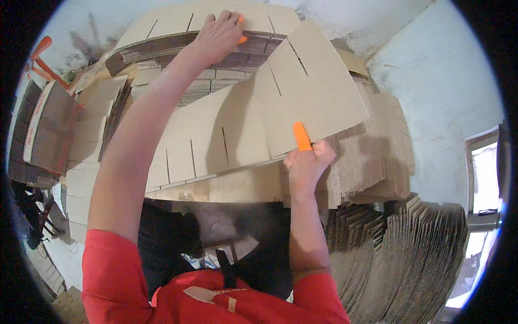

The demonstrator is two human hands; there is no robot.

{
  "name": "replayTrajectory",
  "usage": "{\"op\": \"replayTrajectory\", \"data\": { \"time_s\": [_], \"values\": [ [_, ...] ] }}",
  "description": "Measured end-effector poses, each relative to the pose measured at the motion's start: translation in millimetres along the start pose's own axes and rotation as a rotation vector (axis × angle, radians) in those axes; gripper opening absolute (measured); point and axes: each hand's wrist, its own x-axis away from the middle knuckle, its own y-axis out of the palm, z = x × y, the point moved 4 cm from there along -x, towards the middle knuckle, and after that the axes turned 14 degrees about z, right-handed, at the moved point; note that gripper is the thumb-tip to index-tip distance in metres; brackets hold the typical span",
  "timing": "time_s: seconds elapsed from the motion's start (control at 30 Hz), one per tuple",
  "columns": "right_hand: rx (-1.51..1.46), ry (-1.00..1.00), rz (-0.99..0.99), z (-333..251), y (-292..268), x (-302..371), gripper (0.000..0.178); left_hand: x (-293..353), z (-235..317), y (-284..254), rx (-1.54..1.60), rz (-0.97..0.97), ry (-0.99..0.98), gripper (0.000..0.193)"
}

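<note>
Stacks of flat corrugated cardboard blanks crowd all sides of both hands. The left hand (218, 35) reaches far forward and rests flat on the top edge of a tall stack of slotted blanks (178, 51); its fingers are spread and lie over the edge rather than closing around anything, one tip capped in an orange rubber finger cot (241, 39). The right hand (307, 164) is closed on the near lower edge of a slotted cardboard sheet (259, 124), thumb on top wearing an orange finger cot (301, 136), the other fingers curled underneath and hidden. The sheet lies tilted across the pile between the two hands.

Right of the right-hand fingers, ragged stacks of blanks (377, 156) lean close, and below them a fanned row of upright blanks (410, 254) fills the space toward a bright window (483, 178). Left of the left arm, more stacked sheets (89, 140) and a folded box with red stripes (43, 124) stand near.

What lies under the sheet, and the floor, is dark and hard to make out. Open room exists only above the sheet, toward the pale wall (431, 70).
</note>
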Motion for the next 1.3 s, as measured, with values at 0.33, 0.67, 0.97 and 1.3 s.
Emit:
{"op": "replayTrajectory", "data": {
  "time_s": [0.33,0.67,0.97,1.3],
  "values": [
    [-0.03,-0.027,-0.017,11.5,-8.1,-0.8,0.013,-13.0,2.7,-6.9,0.287,-0.027,0.055,0.028],
    [-0.083,0.058,0.05,0.9,-8.1,-0.7,0.015,-5.9,16.6,-32.1,0.102,-0.091,0.283,0.029],
    [-0.088,0.112,-0.025,5.8,-6.0,-4.8,0.012,27.0,72.3,-89.3,0.189,-0.073,0.427,0.026],
    [0.054,-0.097,-0.09,-42.4,-13.6,-10.4,0.018,36.3,81.6,-129.7,0.223,-0.045,0.394,0.009]
  ]
}}
